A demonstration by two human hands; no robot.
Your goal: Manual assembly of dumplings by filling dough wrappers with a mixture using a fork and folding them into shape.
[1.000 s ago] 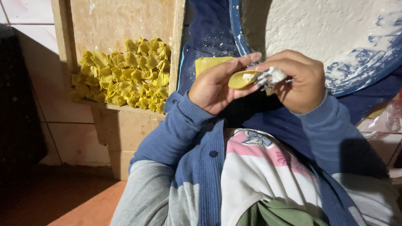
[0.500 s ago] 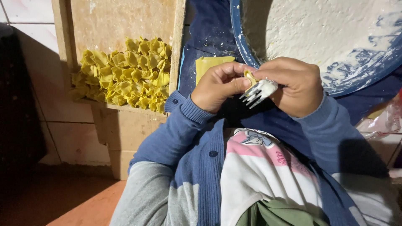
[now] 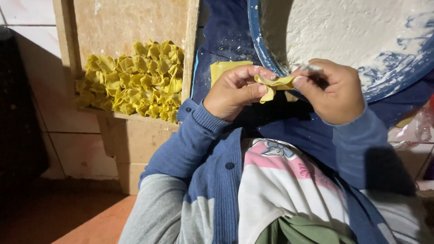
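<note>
In the head view, we hold a folded yellow dumpling wrapper (image 3: 276, 84) between both hands, just in front of our chest. Our left hand (image 3: 235, 92) pinches its left end between thumb and fingers; our right hand (image 3: 332, 92) closes on its right end, with something small and pale tucked against the fingertips, too blurred to identify.

Just beyond the grip lies a flat yellow wrapper square (image 3: 224, 68) on a dark blue floured cloth (image 3: 217, 36). Above and to the right of the grip sits a large blue basin (image 3: 389, 86) thickly coated in white flour. Well to the left of the grip, a heap of finished yellow dumplings (image 3: 133, 83) rests on a wooden board (image 3: 131, 22).

We judge that pinching too hard could tear the thin dough, and a loose fold could let it open.

Right of the grip, a crumpled clear plastic bag (image 3: 413, 131) shows at the edge; no labels or signs are readable.
</note>
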